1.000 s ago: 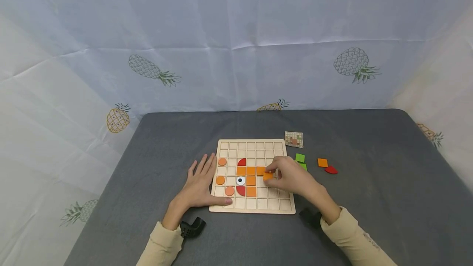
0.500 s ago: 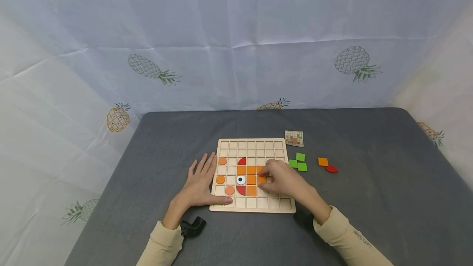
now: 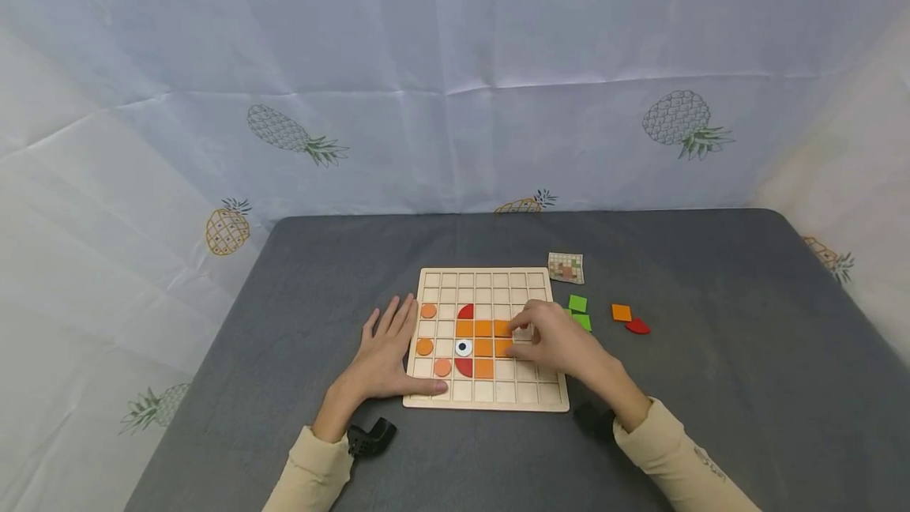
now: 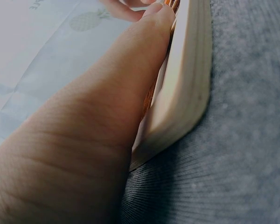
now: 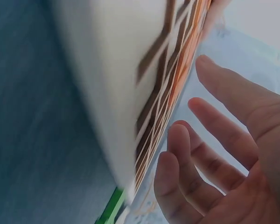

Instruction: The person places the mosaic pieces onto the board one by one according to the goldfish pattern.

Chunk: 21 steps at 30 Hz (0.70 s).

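A wooden grid board [image 3: 526,393] lies on the table. My left hand [image 3: 380,358] rests with spread fingers at its left edge, the thumb [image 4: 144,42] lying over the near-left part. On the board sit several orange square tiles [image 3: 483,348], two red quarter-round tiles [image 3: 463,368], three orange discs [image 3: 424,347] and a white eye disc [image 3: 463,348]. Over the right half is my right hand [image 3: 562,342], its fingertips close to the rightmost orange squares. In the right wrist view the thumb and fingers of that hand [image 5: 214,149] are apart with nothing between them.
Right of the board lie green square tiles [image 3: 578,303], partly hidden by the right hand, then a loose orange square [image 3: 622,312] and a red leaf-shaped piece [image 3: 637,326]. A small printed pattern card [image 3: 565,268] is by the far right corner. A curtain [image 3: 455,141] hangs behind the table.
My right hand set an orange square into a cell beside the other orange ones, let it go and drew back slightly to the right. The left hand has stayed in place.
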Available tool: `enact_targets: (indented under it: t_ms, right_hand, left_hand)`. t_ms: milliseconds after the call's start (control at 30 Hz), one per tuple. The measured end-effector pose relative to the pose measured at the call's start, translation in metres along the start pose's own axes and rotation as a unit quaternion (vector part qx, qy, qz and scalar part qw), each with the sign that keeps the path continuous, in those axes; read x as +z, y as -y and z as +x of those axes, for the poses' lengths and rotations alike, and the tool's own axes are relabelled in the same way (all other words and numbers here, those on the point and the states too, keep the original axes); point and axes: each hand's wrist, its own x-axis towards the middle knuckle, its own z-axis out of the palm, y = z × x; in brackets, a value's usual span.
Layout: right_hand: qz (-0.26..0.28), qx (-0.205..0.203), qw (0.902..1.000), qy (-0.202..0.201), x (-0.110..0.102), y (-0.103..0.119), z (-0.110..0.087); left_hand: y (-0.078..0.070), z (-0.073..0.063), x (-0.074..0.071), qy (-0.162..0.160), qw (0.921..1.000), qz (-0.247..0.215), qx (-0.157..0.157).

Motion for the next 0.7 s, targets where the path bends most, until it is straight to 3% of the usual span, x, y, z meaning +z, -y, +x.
enact_targets:
  t_ms: [233, 467, 700]
  right_hand:
    - [0.006, 0.028, 0.9987, -0.041, -0.024, -0.029, -0.018]
    - [-0.034, 0.062, 0.9941, -0.082, -0.049, -0.055, -0.034]
    - [-0.083, 0.095, 0.9872, -0.098, -0.06, -0.075, -0.043]
  left_hand:
    - [0.0, 0.0, 0.001, -0.004, 1.0, -0.002, 0.001]
    - [-0.001, -0.001, 0.0, 0.0, 1.0, -0.001, -0.005]
    - [-0.001, -0.001, 0.0, -0.001, 1.0, 0.001, -0.007]
